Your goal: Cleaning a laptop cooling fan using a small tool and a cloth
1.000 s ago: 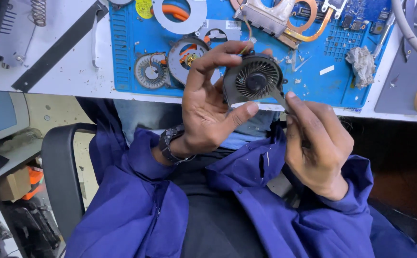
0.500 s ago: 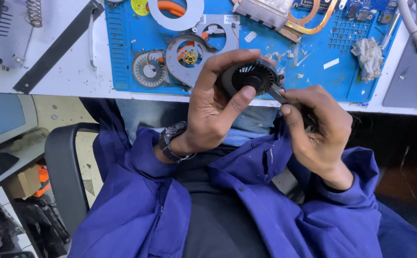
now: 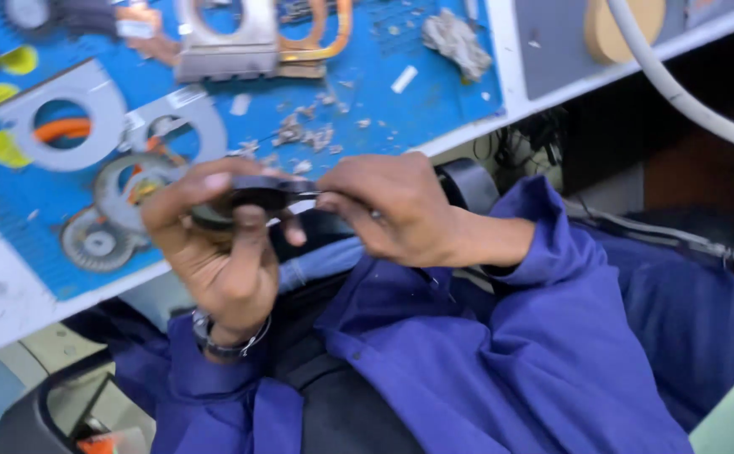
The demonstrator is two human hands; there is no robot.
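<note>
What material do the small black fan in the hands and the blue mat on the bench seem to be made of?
The fan, pinched in the left hand, looks like matte black plastic: dark, dull, thin-edged, though blurred. The mat looks like soft rubber or silicone: flat even blue with little shine and moulded ridges. The ring plate on it looks like bare grey metal.

An electronics repair workshop was the setting, judging by the bench. A blue work mat covered the far side of a white table, strewn with grey metal fan housings, a copper heat pipe assembly, loose fan rotors and scraps of dust and debris. A crumpled grey wipe lay at the mat's right edge, and a pale hose ran across the far right. The worker wore blue overalls and apparently sat in a dark chair, near left.
</note>
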